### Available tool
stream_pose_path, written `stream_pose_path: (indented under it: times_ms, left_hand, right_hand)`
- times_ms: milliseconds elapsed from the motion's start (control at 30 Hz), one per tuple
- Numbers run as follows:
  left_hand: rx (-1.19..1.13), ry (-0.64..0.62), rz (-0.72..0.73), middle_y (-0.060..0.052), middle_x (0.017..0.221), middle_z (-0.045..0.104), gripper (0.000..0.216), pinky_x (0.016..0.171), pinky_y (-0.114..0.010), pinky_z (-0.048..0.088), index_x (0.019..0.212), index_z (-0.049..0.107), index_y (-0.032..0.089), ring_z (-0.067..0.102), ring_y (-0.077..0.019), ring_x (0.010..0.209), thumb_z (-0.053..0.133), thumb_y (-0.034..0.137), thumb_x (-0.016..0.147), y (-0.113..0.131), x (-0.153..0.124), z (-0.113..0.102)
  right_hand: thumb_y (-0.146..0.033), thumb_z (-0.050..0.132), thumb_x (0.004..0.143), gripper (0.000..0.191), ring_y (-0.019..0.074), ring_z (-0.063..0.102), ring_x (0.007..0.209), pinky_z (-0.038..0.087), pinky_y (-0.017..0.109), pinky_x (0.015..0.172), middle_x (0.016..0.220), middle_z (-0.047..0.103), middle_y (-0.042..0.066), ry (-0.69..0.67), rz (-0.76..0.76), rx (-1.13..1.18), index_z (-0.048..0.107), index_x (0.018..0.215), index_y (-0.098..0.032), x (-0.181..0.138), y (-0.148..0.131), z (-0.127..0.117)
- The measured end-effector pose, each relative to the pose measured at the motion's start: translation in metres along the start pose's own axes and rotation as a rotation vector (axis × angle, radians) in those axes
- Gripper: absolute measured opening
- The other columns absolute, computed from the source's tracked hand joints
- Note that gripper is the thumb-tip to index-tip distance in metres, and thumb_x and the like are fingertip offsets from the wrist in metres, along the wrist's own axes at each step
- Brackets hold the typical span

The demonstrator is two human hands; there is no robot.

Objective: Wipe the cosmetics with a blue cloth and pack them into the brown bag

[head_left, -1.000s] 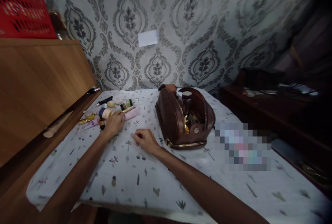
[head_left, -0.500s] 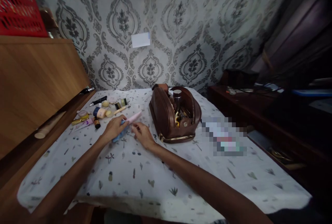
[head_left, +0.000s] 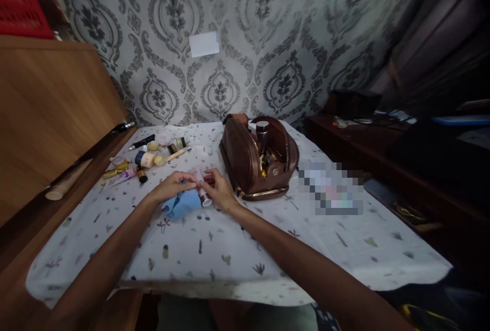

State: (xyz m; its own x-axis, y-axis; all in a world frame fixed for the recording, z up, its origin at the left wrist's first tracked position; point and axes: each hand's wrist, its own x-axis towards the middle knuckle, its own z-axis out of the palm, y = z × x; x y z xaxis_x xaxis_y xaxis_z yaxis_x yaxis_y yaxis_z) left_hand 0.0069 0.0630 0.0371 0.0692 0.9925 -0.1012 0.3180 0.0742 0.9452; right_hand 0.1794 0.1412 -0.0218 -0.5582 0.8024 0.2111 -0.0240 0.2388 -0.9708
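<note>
A pale pink tube (head_left: 197,175) with a silver cap end is tilted between my hands, just above the tablecloth. My right hand (head_left: 220,190) closes its thumb and fingers around it. My left hand (head_left: 174,187) is pinched at the tube's left side, with a crumpled blue cloth (head_left: 181,205) bunched under its fingers. The fingertips of the left hand touch or nearly touch the tube. To the right of my hands stands a brown leather bag (head_left: 245,160), unzipped, with a dark silver-topped bottle (head_left: 262,137) upright among small items inside.
Several cosmetics lie at the left back, among them a navy-and-beige bottle (head_left: 144,159), a wooden-handled brush (head_left: 178,154) and a pink-purple tube (head_left: 120,178). A blurred-out flat object (head_left: 331,188) lies right of the bag. A wooden cabinet (head_left: 57,91) borders the left side.
The tube has turned so that its silver cap end points down toward me. My right hand has moved onto it, and more of the blue cloth shows below my left hand.
</note>
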Motion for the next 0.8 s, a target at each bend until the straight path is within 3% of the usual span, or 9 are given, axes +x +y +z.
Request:
stream_pose_path:
  times_ms: [67,133,233,300,400,500,567,633,800]
  left_hand:
    - [0.010,0.101,0.017,-0.001,0.071,0.068,0.038,0.061,-0.024,0.044,0.083,0.071,0.014,0.058,-0.0137,0.062,0.075,0.049,0.070,-0.004,0.003,0.001]
    - [0.048,0.287,0.062,0.001,0.068,0.063,0.038,0.057,-0.023,0.040,0.084,0.070,0.015,0.051,-0.0118,0.058,0.071,0.051,0.072,-0.009,0.005,0.000]
    - [0.145,0.608,0.143,0.002,0.071,0.058,0.036,0.057,-0.023,0.039,0.089,0.068,0.017,0.050,-0.0129,0.062,0.061,0.052,0.082,-0.016,0.003,-0.003]
    - [0.184,0.709,0.193,0.001,0.078,0.060,0.037,0.061,-0.024,0.042,0.097,0.067,0.018,0.053,-0.0149,0.070,0.055,0.051,0.088,-0.018,-0.002,-0.001]
    - [0.212,0.614,0.307,-0.004,0.100,0.066,0.037,0.079,-0.029,0.050,0.114,0.064,0.018,0.061,-0.0200,0.091,0.051,0.046,0.092,-0.016,-0.011,0.011]
    - [0.371,0.312,0.475,-0.010,0.122,0.064,0.037,0.101,-0.037,0.048,0.124,0.063,0.019,0.060,-0.0250,0.113,0.050,0.034,0.092,-0.012,-0.015,0.026]
    - [0.502,0.166,0.585,-0.012,0.127,0.064,0.036,0.106,-0.041,0.045,0.125,0.065,0.021,0.059,-0.0254,0.119,0.048,0.026,0.093,-0.012,-0.013,0.032]
    - [0.598,0.139,0.654,-0.012,0.126,0.066,0.036,0.107,-0.042,0.046,0.124,0.066,0.022,0.059,-0.0240,0.119,0.043,0.020,0.096,-0.015,-0.009,0.033]
    - [0.747,0.225,0.658,-0.011,0.124,0.067,0.036,0.102,-0.041,0.050,0.124,0.067,0.022,0.060,-0.0221,0.115,0.040,0.020,0.100,-0.024,-0.005,0.027]
  right_hand:
    - [-0.027,0.068,0.078,0.031,0.0177,0.065,0.084,0.053,0.031,0.074,0.090,0.065,0.003,-0.002,-0.018,-0.035,0.057,0.106,-0.020,0.001,0.003,0.000]
    - [-0.023,0.064,0.079,0.025,0.0171,0.064,0.085,0.052,0.031,0.077,0.091,0.065,0.003,-0.016,-0.043,-0.052,0.058,0.103,-0.020,0.001,0.004,-0.003]
    - [-0.022,0.056,0.082,0.013,0.0162,0.062,0.081,0.050,0.030,0.076,0.088,0.065,0.003,-0.039,-0.070,-0.163,0.061,0.094,-0.019,-0.001,0.000,-0.010]
    - [-0.023,0.053,0.085,0.011,0.0159,0.060,0.078,0.048,0.029,0.076,0.084,0.065,0.003,-0.053,-0.090,-0.296,0.062,0.089,-0.018,-0.005,-0.005,-0.016]
    - [-0.023,0.049,0.088,0.019,0.0162,0.059,0.076,0.046,0.029,0.076,0.082,0.064,0.002,-0.057,-0.102,-0.433,0.063,0.100,-0.018,-0.009,-0.013,-0.023]
    - [-0.018,0.046,0.086,0.037,0.0172,0.059,0.073,0.046,0.029,0.076,0.081,0.064,0.002,-0.081,-0.068,-0.456,0.054,0.122,-0.017,-0.011,-0.017,-0.026]
    - [-0.016,0.045,0.084,0.047,0.0176,0.058,0.072,0.047,0.030,0.076,0.081,0.063,0.001,-0.090,-0.060,-0.456,0.048,0.131,-0.017,-0.011,-0.018,-0.026]
    - [-0.016,0.048,0.082,0.054,0.0171,0.057,0.071,0.047,0.030,0.075,0.082,0.062,0.001,-0.094,-0.058,-0.457,0.044,0.136,-0.017,-0.012,-0.019,-0.025]
    - [-0.025,0.057,0.082,0.066,0.0179,0.058,0.070,0.048,0.032,0.075,0.085,0.063,0.002,-0.135,-0.058,-0.511,0.037,0.144,-0.017,-0.022,-0.027,-0.017]
